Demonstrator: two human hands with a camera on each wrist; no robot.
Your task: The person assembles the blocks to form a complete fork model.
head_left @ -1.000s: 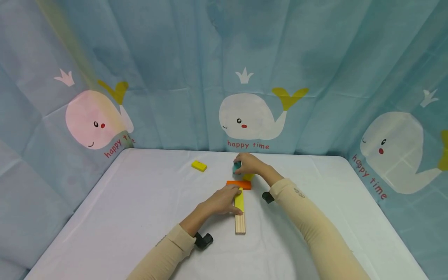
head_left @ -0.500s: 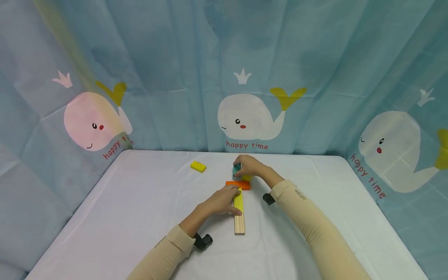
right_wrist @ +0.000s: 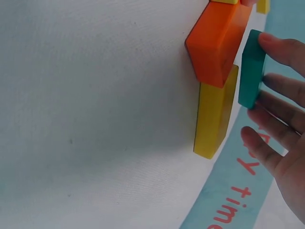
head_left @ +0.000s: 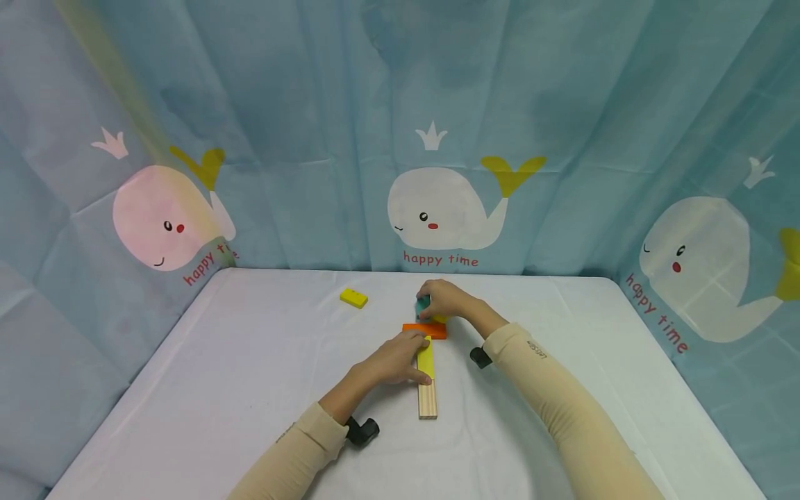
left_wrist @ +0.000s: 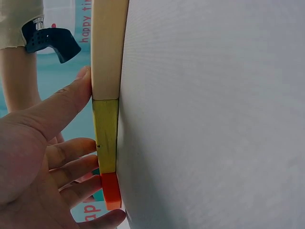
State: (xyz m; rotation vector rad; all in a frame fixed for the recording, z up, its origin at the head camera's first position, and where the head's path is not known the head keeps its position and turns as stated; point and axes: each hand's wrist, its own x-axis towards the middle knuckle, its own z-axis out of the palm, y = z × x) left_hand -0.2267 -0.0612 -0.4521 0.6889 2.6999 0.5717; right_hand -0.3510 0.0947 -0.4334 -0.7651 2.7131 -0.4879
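My right hand [head_left: 446, 298] pinches a teal wooden block [right_wrist: 252, 69] between thumb and fingertips, just beyond the orange block [head_left: 425, 331]. In the right wrist view the teal block is close beside a yellow block [right_wrist: 215, 112] that butts against the orange one; the hand partly covers this yellow block in the head view. My left hand [head_left: 394, 359] rests with spread, fairly straight fingers along a row of a plain wood block [left_wrist: 109, 52], another yellow block [left_wrist: 106, 136] and the orange block. Its thumb touches the plain block, and its fingertips touch the yellow and orange ones.
A loose yellow block [head_left: 353, 298] lies on the white-covered table [head_left: 281, 333], left of the right hand. Behind the table hangs a blue curtain [head_left: 300, 215] with whale prints. Black wrist cameras [head_left: 362, 432] are worn on both arms.
My right hand has brought the teal block slightly nearer to the orange block, covering more of the yellow block beside it. My left hand stays in place on the row.
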